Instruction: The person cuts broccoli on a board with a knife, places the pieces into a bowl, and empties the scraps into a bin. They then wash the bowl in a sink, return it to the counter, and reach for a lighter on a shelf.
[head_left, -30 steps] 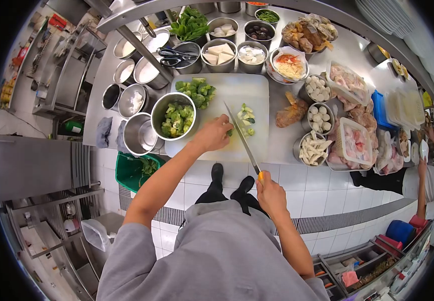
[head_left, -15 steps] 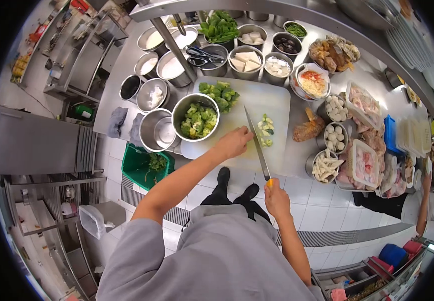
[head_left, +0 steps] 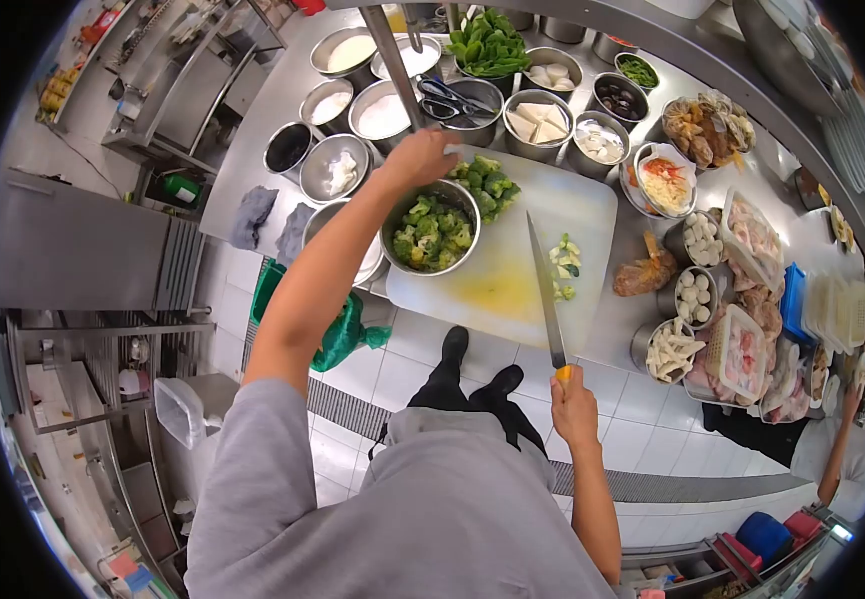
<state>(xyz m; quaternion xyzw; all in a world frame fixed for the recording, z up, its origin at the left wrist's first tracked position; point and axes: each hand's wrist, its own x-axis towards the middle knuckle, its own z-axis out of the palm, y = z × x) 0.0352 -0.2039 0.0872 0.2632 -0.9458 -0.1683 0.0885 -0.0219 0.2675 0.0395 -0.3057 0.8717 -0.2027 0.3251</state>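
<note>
My right hand (head_left: pixel 576 407) is closed around the yellow handle of a long kitchen knife (head_left: pixel 546 295), its blade lying over the white cutting board (head_left: pixel 577 220) and pointing away from me. Up at the back rim of a steel bowl of cut broccoli (head_left: pixel 430 228) is my left hand (head_left: pixel 422 160), its fingers loosely bent and apart, with nothing visible in them. Close by its fingertips, more broccoli florets (head_left: pixel 487 188) are heaped on the board. Small pale-green cut pieces (head_left: pixel 565 258) lie right of the blade.
Steel containers of ingredients, among them white blocks (head_left: pixel 537 122) and leafy greens (head_left: pixel 487 45), line the back under a metal shelf. Containers of mushrooms (head_left: pixel 692 297) and trays of raw meat (head_left: pixel 742 349) stand at right. A green bin (head_left: pixel 337 334) is below left; another person (head_left: pixel 837 439) stands far right.
My left hand has moved from the middle of the board up and left to behind the broccoli bowl. The right hand still grips the knife. The view has shifted, so the table appears farther right.
</note>
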